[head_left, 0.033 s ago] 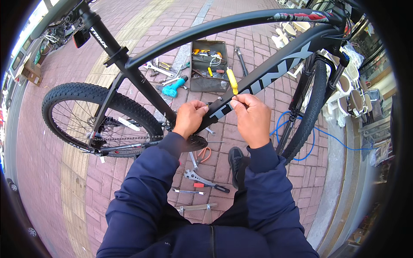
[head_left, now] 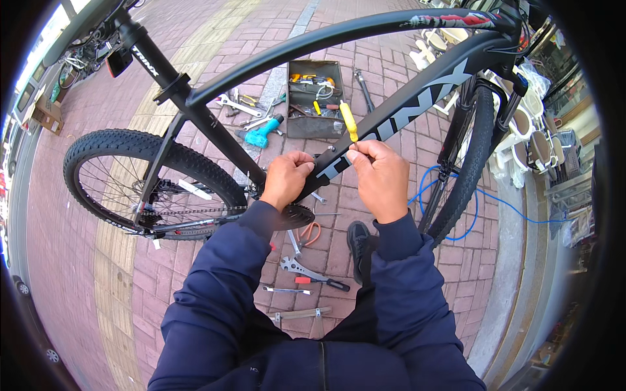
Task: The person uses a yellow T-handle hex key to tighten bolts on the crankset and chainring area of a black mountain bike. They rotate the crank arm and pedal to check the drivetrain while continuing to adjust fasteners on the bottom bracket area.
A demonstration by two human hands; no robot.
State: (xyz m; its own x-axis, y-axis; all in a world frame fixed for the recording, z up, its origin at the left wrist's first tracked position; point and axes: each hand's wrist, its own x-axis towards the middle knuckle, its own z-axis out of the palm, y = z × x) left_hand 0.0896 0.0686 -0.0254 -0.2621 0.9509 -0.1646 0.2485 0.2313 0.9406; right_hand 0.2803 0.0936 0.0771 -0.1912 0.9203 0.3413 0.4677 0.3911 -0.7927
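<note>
A black bicycle frame (head_left: 231, 146) stands across in front of me, its lower tube (head_left: 424, 107) slanting up to the right. My right hand (head_left: 381, 179) is closed in front of this tube, pinching a screwdriver (head_left: 348, 118) by its thin shaft just below the yellow handle. The handle points up and slightly left; the tip is hidden. My left hand (head_left: 287, 179) is closed at the tube's lower end, near the pedal (head_left: 295, 217), thumb against fingers. Anything between those fingers is hidden. A small bolt (head_left: 332, 149) sticks out of the tube between my hands.
Beyond the frame lie an open toolbox (head_left: 314, 128), a teal power tool (head_left: 262, 133) and several wrenches (head_left: 238, 106). Near my shoe (head_left: 358, 251) are a large wrench (head_left: 297, 266) and orange-handled pliers (head_left: 309, 233). A blue hose (head_left: 471, 212) loops by the front wheel (head_left: 469, 169).
</note>
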